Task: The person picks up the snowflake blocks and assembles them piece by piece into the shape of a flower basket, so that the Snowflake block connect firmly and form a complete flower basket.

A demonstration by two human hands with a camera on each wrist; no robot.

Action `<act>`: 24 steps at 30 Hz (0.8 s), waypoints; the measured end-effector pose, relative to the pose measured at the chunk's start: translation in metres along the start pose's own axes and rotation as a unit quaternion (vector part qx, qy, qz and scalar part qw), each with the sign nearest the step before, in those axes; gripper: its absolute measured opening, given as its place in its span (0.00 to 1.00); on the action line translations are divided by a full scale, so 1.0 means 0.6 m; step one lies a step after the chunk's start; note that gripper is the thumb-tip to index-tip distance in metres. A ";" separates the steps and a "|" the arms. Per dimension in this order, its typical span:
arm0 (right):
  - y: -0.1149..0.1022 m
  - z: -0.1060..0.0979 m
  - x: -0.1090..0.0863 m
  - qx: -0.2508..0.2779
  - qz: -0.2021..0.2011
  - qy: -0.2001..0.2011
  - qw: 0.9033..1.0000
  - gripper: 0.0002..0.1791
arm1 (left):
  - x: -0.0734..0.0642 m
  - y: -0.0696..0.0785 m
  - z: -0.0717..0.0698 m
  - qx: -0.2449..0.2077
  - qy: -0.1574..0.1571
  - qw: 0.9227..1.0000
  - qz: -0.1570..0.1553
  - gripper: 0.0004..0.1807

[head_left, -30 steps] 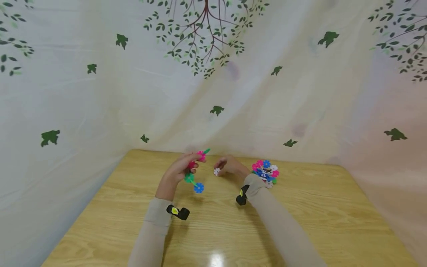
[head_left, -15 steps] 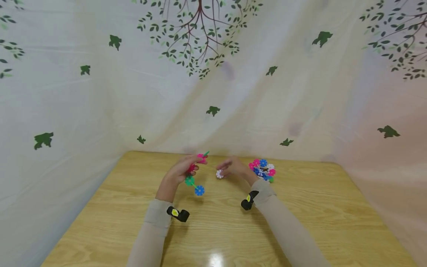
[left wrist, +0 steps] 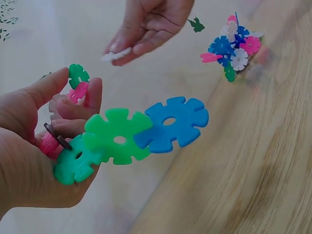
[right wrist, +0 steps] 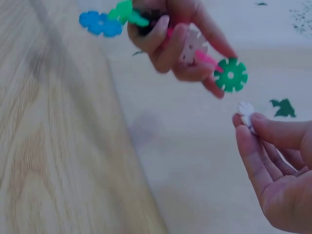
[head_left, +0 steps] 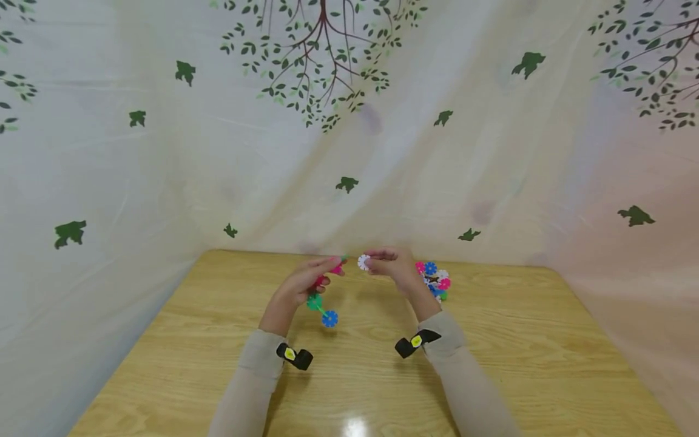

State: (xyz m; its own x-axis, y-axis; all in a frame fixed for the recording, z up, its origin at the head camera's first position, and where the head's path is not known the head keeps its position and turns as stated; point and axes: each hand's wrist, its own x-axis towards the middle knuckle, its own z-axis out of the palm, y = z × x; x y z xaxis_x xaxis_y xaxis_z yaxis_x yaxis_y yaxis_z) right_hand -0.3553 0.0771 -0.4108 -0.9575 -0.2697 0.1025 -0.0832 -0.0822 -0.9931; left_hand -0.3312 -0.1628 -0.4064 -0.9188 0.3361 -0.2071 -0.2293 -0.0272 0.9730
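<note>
My left hand [head_left: 300,280] grips a chain of notched plastic flower discs that are slotted together. In the left wrist view a blue disc [left wrist: 183,124] and a light green disc [left wrist: 117,136] form its near end, beyond the palm. A dark disc and pink ones lie partly hidden among the fingers. At the chain's other end a green disc [right wrist: 230,75] sticks out past the fingertips. My right hand [head_left: 395,267] pinches a white flower disc [head_left: 364,262] between thumb and fingers. The white disc is close to the green end but apart from it.
A cluster of joined flower discs [head_left: 438,283] in pink, blue, white and green stands on the wooden table [head_left: 524,340], right of and partly behind my right hand. Behind the table hangs a pale cloth [head_left: 262,170] printed with leaves and branches.
My right hand has lifted the white disc up from lower near the table and turned it. My left hand has shifted slightly right and down in view, still holding the chain.
</note>
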 end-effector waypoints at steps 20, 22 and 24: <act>-0.022 0.033 -0.019 0.004 -0.041 0.051 0.998 0.16 | 0.002 -0.001 0.014 0.005 -0.002 1.000 -0.003 0.12; -0.020 0.038 -0.020 0.003 -0.043 0.038 0.998 0.15 | 0.000 0.001 0.016 0.003 0.005 1.000 0.009 0.14; -0.018 0.044 -0.021 0.000 -0.043 0.027 0.999 0.15 | -0.002 0.003 0.018 -0.006 0.016 1.000 0.018 0.16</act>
State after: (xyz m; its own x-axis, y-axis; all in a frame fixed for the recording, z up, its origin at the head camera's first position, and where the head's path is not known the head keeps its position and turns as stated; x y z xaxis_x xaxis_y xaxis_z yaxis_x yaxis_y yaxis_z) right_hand -0.3349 0.0562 -0.3996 -0.9601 -0.2104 0.1844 -0.1659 -0.1027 -0.9808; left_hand -0.3271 -0.1530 -0.4035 -0.9360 0.3045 -0.1763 -0.2004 -0.0495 0.9785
